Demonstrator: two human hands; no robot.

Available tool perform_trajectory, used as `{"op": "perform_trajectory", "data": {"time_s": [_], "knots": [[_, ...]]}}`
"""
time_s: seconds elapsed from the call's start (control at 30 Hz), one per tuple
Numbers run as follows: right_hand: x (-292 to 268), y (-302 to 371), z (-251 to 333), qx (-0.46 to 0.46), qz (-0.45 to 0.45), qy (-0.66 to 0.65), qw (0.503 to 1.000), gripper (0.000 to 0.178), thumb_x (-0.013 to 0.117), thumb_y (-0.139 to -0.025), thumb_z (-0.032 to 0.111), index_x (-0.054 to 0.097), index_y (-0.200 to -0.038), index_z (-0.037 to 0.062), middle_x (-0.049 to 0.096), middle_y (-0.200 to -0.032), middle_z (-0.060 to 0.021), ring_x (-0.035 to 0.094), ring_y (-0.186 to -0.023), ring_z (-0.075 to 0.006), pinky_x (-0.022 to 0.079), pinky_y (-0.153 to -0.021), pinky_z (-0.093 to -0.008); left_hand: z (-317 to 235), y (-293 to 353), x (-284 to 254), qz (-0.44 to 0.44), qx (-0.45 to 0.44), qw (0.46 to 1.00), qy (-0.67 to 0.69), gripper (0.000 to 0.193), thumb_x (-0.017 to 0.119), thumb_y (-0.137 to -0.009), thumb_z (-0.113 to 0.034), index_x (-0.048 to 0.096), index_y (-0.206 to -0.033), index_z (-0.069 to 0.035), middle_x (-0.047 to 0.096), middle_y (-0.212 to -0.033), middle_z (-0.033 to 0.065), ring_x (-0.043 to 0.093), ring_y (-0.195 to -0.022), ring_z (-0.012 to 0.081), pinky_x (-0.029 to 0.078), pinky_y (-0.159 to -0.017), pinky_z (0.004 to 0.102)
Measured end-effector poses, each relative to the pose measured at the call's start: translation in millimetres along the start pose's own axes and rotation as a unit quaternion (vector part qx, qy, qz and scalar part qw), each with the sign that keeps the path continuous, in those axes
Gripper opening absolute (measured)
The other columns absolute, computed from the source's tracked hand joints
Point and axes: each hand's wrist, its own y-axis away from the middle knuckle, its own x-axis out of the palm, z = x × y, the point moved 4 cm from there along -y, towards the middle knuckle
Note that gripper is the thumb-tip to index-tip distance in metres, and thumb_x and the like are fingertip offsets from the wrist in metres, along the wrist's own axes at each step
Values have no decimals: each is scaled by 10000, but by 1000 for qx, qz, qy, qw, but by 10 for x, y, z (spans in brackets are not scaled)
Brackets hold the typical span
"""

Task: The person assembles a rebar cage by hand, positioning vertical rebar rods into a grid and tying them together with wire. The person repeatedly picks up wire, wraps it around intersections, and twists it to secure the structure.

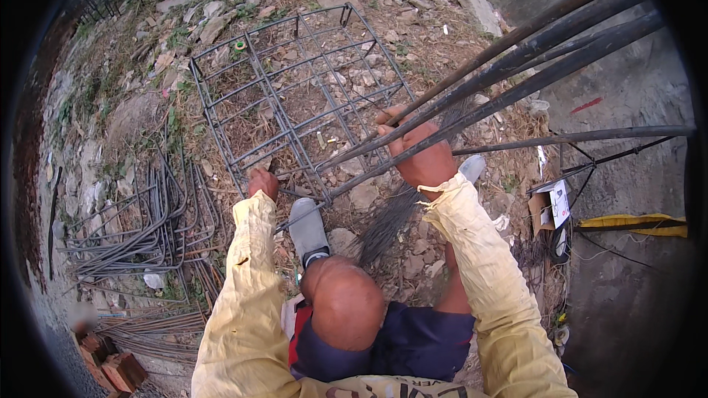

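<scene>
A bundle of long dark steel bars (516, 96) slants in from the upper right, and my right hand (420, 153) is wrapped around part of it. Their near ends lie over the front of a rebar cage (274, 101), a grid of tied bars resting on the stony ground. By the cage's near left corner, my left hand (263, 183) is closed; what sits inside its fingers is hidden. Below the bundle, a single bar (575, 138) runs to the right from near my right hand.
Thin tie wires (391, 225) lie between my feet. Bent stirrups (158, 210) are heaped at left, with straight rods (155, 333) and bricks (118, 370) nearer. At right are a small carton (542, 210), a yellow strap (630, 225) and grey concrete (619, 302). Rubble surrounds the cage.
</scene>
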Motion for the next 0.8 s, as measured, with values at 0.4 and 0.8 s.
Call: {"op": "perform_trajectory", "data": {"time_s": [0.4,0.8], "knots": [[-70,40,-43,57,27,-7,998,221,569,-914,187,631,-1087,64,684,-956,-136,659,-918,-350,505,-799,-415,-75,-87,37,-75,23,997,0,137,573,-860,-142,656,-887,-36,552,-939,111,619,-821,289,567,-619,358],[-95,65,65,82,35,2,996,275,490,-981,271,586,-1146,72,662,-997,-157,639,-949,-388,490,-819,-459,0,-73,-10,-55,-106,977,179,168,547,-911,-166,580,-985,-18,522,-1003,199,625,-884,352,569,-691,405]]}}
